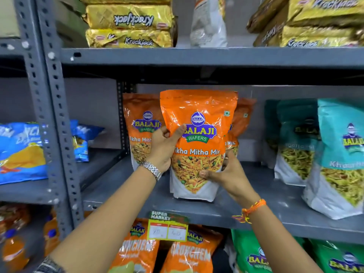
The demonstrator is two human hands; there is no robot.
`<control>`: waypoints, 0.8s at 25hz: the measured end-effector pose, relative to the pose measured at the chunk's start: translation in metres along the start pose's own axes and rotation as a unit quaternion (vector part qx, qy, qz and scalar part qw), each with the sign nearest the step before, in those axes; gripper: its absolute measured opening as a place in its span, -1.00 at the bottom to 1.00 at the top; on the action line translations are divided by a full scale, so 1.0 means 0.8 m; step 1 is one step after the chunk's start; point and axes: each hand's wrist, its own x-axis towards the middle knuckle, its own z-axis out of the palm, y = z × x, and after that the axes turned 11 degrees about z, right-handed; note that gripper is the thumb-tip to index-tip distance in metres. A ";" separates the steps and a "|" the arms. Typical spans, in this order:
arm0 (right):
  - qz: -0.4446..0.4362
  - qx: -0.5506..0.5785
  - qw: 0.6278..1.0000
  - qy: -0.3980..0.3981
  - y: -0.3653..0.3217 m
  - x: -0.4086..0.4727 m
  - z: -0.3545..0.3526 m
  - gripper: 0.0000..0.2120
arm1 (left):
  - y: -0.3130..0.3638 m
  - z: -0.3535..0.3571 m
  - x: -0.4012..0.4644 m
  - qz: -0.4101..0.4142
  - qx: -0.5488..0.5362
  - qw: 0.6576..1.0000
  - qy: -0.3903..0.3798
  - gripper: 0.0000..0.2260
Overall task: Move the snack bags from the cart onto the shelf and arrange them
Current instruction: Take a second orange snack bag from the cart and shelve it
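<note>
An orange Balaji Tikha Mitha Mix bag (199, 115) stands upright near the front of the grey middle shelf (220, 213). My left hand (164, 148), with a metal watch on the wrist, grips the bag's left edge at mid height. My right hand (228, 172), with an orange thread at the wrist, holds its lower right side. Two more orange bags of the same kind stand behind it, one to the left (140, 125) and one to the right (243, 117). The cart is not in view.
Teal Balaji bags (338, 154) stand at the right of the same shelf. Gold Krackjack packs (130, 20) fill the shelf above. Orange Crunchem bags (189, 253) and green bags (254, 257) sit below, behind a price tag (167, 227). Blue bags (21, 150) lie on the left rack.
</note>
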 end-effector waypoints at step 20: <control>-0.264 0.026 0.960 0.091 -0.023 -0.102 0.126 -0.19 | 0.069 -0.162 -0.130 0.126 0.031 0.972 0.196 -0.75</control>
